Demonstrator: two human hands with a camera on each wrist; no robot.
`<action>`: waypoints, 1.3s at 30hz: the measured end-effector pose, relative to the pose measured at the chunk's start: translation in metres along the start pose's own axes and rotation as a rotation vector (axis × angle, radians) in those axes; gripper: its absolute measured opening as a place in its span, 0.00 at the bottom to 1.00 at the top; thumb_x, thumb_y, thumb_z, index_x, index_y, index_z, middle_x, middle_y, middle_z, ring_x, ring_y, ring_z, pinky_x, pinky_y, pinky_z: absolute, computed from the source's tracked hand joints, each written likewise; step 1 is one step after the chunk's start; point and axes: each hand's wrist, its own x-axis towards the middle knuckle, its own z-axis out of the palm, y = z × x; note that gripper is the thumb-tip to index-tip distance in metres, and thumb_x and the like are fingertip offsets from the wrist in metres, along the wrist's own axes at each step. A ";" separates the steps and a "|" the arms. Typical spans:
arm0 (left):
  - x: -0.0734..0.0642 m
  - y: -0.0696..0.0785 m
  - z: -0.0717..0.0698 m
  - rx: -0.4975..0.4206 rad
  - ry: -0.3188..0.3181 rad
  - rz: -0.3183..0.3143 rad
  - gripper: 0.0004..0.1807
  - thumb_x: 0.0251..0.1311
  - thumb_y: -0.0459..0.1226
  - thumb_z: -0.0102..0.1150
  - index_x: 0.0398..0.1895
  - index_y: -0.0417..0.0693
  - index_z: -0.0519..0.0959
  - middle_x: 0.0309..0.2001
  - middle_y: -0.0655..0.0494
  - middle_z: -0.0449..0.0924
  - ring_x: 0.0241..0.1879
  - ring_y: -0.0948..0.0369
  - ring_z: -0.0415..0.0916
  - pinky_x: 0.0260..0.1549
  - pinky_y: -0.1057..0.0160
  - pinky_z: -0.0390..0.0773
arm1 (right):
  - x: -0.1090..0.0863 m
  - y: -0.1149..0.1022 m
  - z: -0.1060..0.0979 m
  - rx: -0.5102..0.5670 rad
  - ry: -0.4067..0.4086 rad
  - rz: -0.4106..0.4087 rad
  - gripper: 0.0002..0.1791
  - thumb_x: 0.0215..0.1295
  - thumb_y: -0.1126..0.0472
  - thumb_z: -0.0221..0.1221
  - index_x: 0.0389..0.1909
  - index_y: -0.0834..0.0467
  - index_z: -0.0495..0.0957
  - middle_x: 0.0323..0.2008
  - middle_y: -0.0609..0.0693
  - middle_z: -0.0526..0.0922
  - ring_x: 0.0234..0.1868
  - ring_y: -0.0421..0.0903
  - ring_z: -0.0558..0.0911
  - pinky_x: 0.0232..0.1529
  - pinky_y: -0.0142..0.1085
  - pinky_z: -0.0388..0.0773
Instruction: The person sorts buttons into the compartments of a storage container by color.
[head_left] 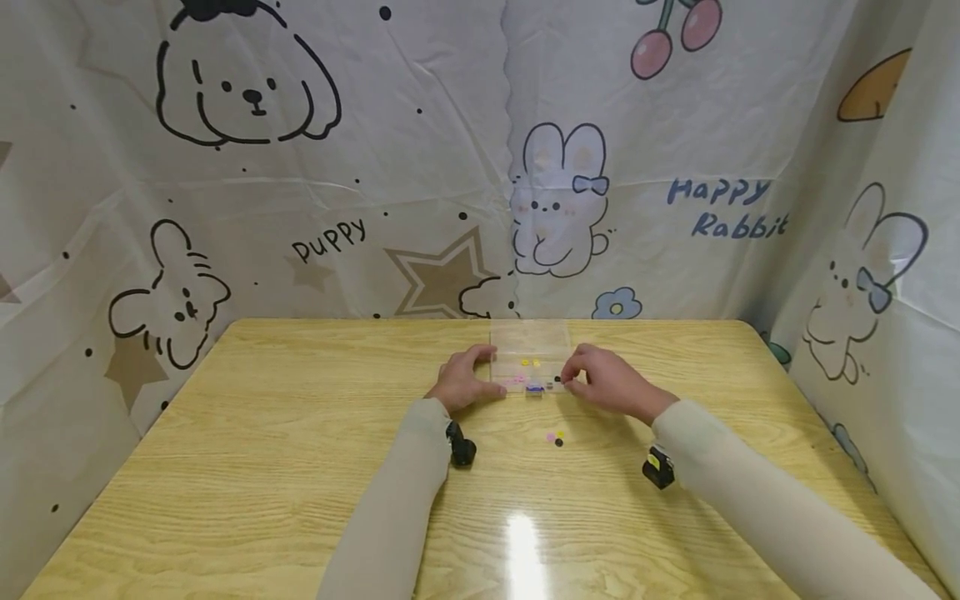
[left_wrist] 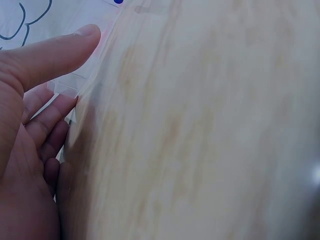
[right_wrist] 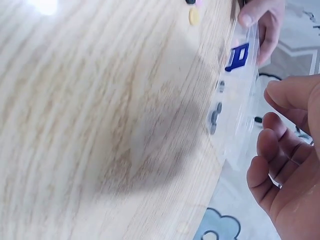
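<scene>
A clear plastic box (head_left: 540, 372) stands at the table's back edge with its see-through lid (head_left: 529, 335) raised. My left hand (head_left: 463, 380) grips its left end, thumb along the front and fingers behind; in the left wrist view the thumb (left_wrist: 62, 52) lies over the box. Small yellow pieces (head_left: 530, 362), pink pieces (head_left: 519, 379) and dark pieces (right_wrist: 214, 120) sit inside. At the right end, my right hand (head_left: 606, 379) has thumb and index fingertips together beside a small black piece (head_left: 557, 379). I cannot tell whether they pinch anything; the other fingers are loosely curled.
A blue latch (right_wrist: 237, 57) is on the box front. Nearer me on the wooden table (head_left: 300, 467) lie a loose pink piece (head_left: 551, 437), a yellow piece (right_wrist: 194, 15) and a black piece (head_left: 558, 442). A patterned curtain (head_left: 420, 167) hangs behind and at the sides.
</scene>
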 end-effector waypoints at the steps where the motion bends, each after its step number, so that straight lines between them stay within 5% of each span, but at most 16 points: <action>1: 0.000 0.000 -0.001 0.002 -0.001 0.002 0.42 0.49 0.44 0.76 0.70 0.56 0.68 0.67 0.56 0.75 0.71 0.49 0.61 0.72 0.45 0.54 | -0.001 -0.002 0.000 0.000 -0.002 -0.010 0.06 0.66 0.63 0.61 0.38 0.58 0.86 0.38 0.51 0.81 0.30 0.41 0.73 0.35 0.36 0.73; 21: -0.002 -0.001 -0.001 -0.015 0.005 0.003 0.42 0.49 0.44 0.76 0.70 0.56 0.68 0.67 0.54 0.74 0.70 0.49 0.62 0.72 0.44 0.53 | -0.019 -0.021 0.015 0.027 -0.119 -0.131 0.05 0.63 0.66 0.62 0.36 0.56 0.86 0.38 0.48 0.79 0.30 0.39 0.73 0.35 0.32 0.74; 39: 0.001 -0.002 0.000 -0.014 -0.003 0.017 0.43 0.48 0.45 0.76 0.70 0.56 0.69 0.68 0.56 0.74 0.71 0.48 0.61 0.73 0.44 0.51 | -0.026 -0.029 0.033 -0.061 -0.067 -0.128 0.04 0.60 0.59 0.68 0.34 0.54 0.87 0.34 0.44 0.77 0.33 0.37 0.74 0.36 0.32 0.76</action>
